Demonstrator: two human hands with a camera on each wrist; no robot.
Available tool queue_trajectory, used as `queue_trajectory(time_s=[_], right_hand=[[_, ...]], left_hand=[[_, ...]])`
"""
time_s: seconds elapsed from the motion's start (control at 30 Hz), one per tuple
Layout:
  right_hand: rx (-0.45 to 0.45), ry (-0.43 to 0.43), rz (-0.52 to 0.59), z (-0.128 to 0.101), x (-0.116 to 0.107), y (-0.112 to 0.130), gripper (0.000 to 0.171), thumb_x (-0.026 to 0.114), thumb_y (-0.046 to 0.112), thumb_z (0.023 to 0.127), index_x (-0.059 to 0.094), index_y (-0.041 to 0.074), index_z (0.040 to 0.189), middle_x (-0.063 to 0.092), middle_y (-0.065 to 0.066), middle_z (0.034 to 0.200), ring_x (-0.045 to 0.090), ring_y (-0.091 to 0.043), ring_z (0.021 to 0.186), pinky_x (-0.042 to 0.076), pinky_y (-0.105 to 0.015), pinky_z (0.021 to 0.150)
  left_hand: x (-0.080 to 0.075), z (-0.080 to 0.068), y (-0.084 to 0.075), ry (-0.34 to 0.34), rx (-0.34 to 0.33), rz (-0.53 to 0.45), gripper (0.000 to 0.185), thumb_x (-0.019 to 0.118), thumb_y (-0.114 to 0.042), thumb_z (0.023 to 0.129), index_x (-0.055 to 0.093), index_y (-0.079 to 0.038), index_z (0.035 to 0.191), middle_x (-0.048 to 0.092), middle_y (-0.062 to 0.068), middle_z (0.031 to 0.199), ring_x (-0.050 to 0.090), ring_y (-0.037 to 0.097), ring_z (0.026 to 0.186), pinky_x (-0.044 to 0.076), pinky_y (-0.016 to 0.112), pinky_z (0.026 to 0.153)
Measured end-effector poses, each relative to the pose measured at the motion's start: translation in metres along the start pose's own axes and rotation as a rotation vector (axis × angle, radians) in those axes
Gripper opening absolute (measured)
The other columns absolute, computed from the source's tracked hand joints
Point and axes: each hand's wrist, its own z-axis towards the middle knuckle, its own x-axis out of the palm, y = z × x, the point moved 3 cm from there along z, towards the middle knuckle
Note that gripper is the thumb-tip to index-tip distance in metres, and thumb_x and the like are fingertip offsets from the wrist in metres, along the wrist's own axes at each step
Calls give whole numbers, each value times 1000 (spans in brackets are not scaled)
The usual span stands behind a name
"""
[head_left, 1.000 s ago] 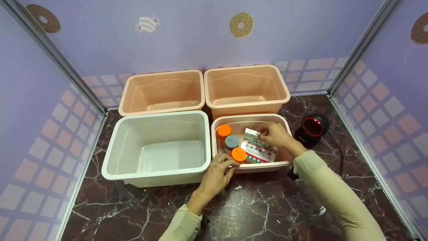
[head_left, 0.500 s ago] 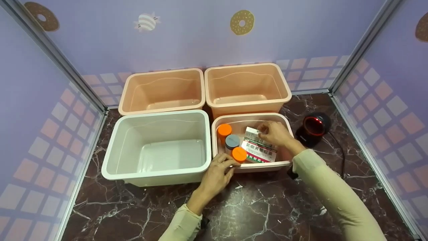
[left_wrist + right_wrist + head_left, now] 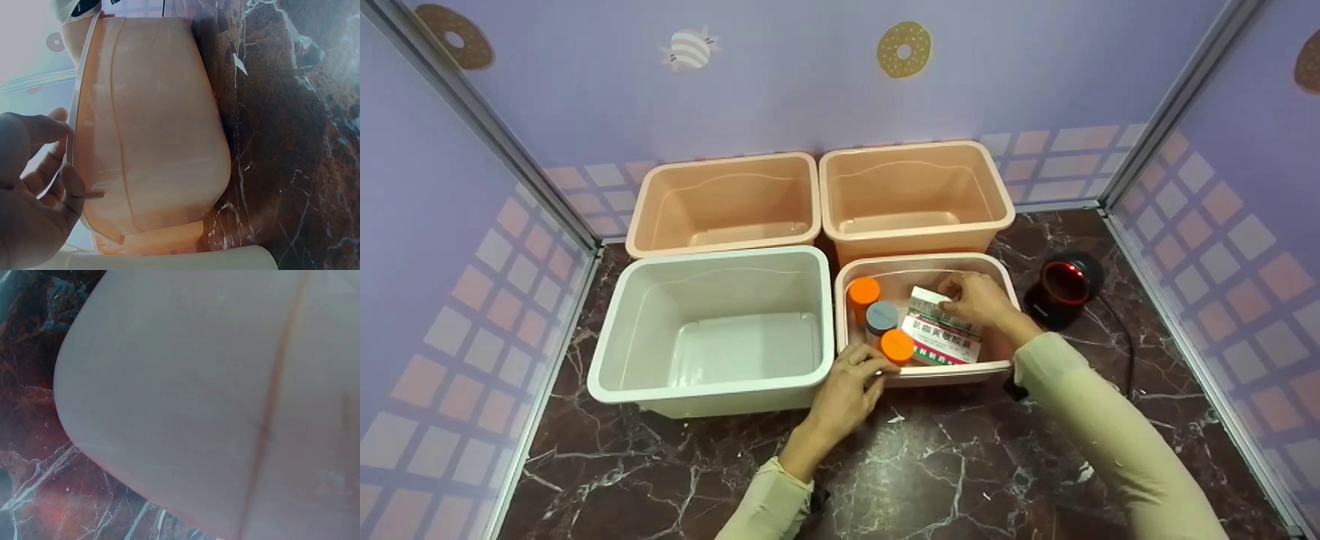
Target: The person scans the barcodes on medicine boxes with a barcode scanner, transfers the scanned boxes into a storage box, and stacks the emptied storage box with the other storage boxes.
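The left hand is gripping the pink bin by its rim, the right hand pinching a box inside

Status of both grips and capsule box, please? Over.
Left grip holds pink bin's rim. Right grip at capsule box, hold unclear. Three capped bottles beside it.

Left arm and right arm reach forward; the left grip bends into a pinch, the right grip curls inward.
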Motion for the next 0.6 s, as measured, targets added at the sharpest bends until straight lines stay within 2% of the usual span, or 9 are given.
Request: queue_trajectory(time_s=[0.3, 0.6], right_hand=[[-4, 28, -36, 1, 3, -2, 25, 75, 21, 72, 70, 8, 94, 71, -8, 87, 64, -24, 83, 49, -41, 79], [-6, 12, -49, 0, 3, -1, 22, 76, 23, 73, 70, 11, 90, 71, -5, 84, 63, -23, 80, 48, -40, 75]], left_hand=[[-2, 0, -2, 3, 5, 38, 22, 69, -8, 81, 72, -23, 97, 61, -8, 96, 53, 11, 100, 44, 26, 90], [-1, 0, -2, -9, 11, 32, 21, 70, -7, 81, 72, -21, 96, 62, -7, 95, 53, 11, 99, 45, 25, 88]])
